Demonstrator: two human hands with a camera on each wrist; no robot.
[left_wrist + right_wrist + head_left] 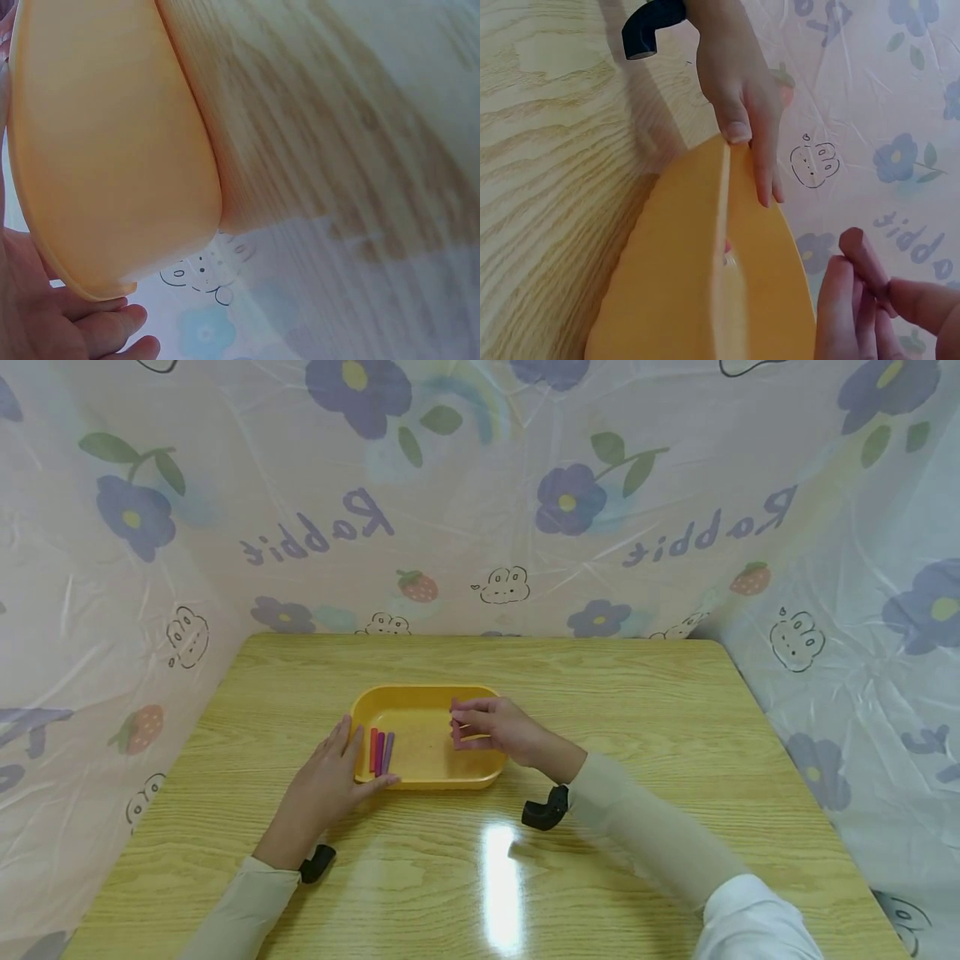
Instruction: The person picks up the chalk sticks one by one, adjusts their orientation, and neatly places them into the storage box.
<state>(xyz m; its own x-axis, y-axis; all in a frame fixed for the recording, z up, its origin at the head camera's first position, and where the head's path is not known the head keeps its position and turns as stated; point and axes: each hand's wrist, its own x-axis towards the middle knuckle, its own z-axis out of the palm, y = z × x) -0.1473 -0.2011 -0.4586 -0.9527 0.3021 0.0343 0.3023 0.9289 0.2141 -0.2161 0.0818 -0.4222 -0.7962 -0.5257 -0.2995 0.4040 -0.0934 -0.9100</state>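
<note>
A yellow plastic tray (423,739) with a raised rim sits on the table. My left hand (322,781) holds its left end, the thumb along the near rim and the fingers over the end. Inside, close to that hand, a red stick (373,750), a magenta stick (379,753) and a purple stick (387,753) lie side by side. Over the tray's right end my right hand (510,731) pinches a pink stick (456,731) between thumb and fingers. That stick (868,266) looks smooth and round-ended in the right wrist view; its exact kind is unclear.
The wood-grain table (637,710) extends around the tray. A patterned cloth (480,510) hangs behind and at both sides. Each wrist carries a black camera mount, one (546,810) by the right sleeve and one (318,863) by the left.
</note>
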